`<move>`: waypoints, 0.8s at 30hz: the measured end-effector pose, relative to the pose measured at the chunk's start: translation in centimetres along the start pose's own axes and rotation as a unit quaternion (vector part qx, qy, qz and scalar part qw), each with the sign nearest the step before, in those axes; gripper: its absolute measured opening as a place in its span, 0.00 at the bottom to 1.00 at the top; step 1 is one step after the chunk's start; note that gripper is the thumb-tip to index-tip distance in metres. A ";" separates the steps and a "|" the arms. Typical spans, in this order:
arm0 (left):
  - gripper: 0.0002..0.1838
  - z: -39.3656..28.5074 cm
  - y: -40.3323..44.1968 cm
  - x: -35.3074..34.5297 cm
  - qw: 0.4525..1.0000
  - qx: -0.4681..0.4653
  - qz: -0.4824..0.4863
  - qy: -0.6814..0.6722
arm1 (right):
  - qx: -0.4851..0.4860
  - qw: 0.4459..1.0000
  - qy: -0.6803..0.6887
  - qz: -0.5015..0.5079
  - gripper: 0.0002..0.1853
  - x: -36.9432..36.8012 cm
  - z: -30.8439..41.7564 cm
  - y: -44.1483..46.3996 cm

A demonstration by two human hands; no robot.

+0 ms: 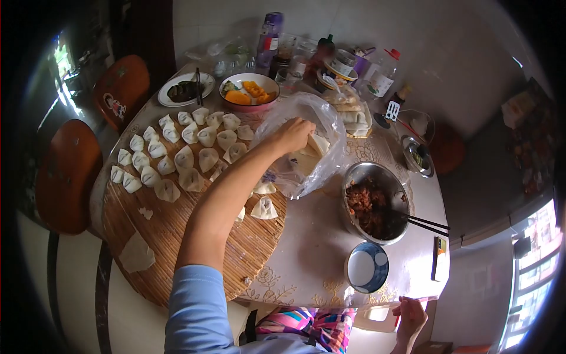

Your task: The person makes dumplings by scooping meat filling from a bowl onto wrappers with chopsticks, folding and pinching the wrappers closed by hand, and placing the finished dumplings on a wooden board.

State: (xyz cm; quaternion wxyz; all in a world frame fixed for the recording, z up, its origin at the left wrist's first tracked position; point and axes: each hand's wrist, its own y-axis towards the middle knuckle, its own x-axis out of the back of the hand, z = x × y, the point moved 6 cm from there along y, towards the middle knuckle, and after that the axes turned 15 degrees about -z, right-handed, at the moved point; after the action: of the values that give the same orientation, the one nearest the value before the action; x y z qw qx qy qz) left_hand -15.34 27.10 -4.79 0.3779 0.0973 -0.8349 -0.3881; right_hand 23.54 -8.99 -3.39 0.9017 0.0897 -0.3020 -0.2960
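Observation:
My left hand (pixel 295 134) reaches over the board into a clear plastic bag (pixel 328 118). Its fingers are closed on the edge of pale dough wrappers (pixel 318 146) inside the bag; how many it grips is hidden. Many folded dumplings (pixel 206 137) stand in rows on the round slatted wooden board (pixel 194 236) beneath and left of my arm. A single flat wrapper (pixel 138 253) lies at the board's near left. My right hand (pixel 411 315) is low by the table's front edge, fingers curled; whatever may be in them cannot be made out.
A steel bowl (pixel 352 220) of minced filling holds dark chopsticks (pixel 427 223). Nearer me is a blue-and-white bowl (pixel 380 283). Plates of food (pixel 165 99), bottles (pixel 269 41) and jars line the table's back. Wooden chairs (pixel 68 177) stand at left.

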 end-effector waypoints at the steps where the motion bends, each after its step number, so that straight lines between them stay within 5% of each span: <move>1: 0.07 -0.2 0.1 -0.1 1.000 -0.013 -0.006 -0.010 | 0.000 1.000 0.004 -0.001 0.05 0.0 -0.2 0.0; 5: 0.07 -1.4 -0.4 -0.5 0.996 -0.093 0.000 -0.010 | -0.008 1.000 0.006 -0.007 0.05 -0.2 -0.5 0.0; 11: 0.05 -2.5 1.0 0.9 0.998 -0.034 -0.004 0.054 | 0.002 1.000 0.005 -0.002 0.06 0.1 -0.6 -0.1; 14: 0.08 -3.9 2.0 3.0 0.983 -0.118 0.061 0.128 | 0.002 1.000 0.015 -0.003 0.06 0.4 -0.6 -0.2; 18: 0.14 -5.4 0.7 9.5 0.955 0.215 0.176 -0.106 | 0.005 1.000 0.029 0.000 0.06 0.2 0.0 -0.2; 20: 0.15 -8.2 -1.3 14.4 0.932 0.253 0.148 -0.214 | 0.016 1.000 0.024 0.008 0.06 0.1 0.4 -0.2; 24: 0.09 -10.7 -5.6 22.3 0.973 0.195 0.089 -0.084 | 0.025 0.998 0.051 0.028 0.07 -0.5 0.7 -0.1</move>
State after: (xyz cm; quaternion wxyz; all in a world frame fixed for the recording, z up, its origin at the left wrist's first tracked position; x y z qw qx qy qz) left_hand -24.03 7.03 7.98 0.3135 0.0612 -0.9285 -0.1896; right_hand 22.75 -8.80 -3.07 0.9215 0.1186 -0.2648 -0.2582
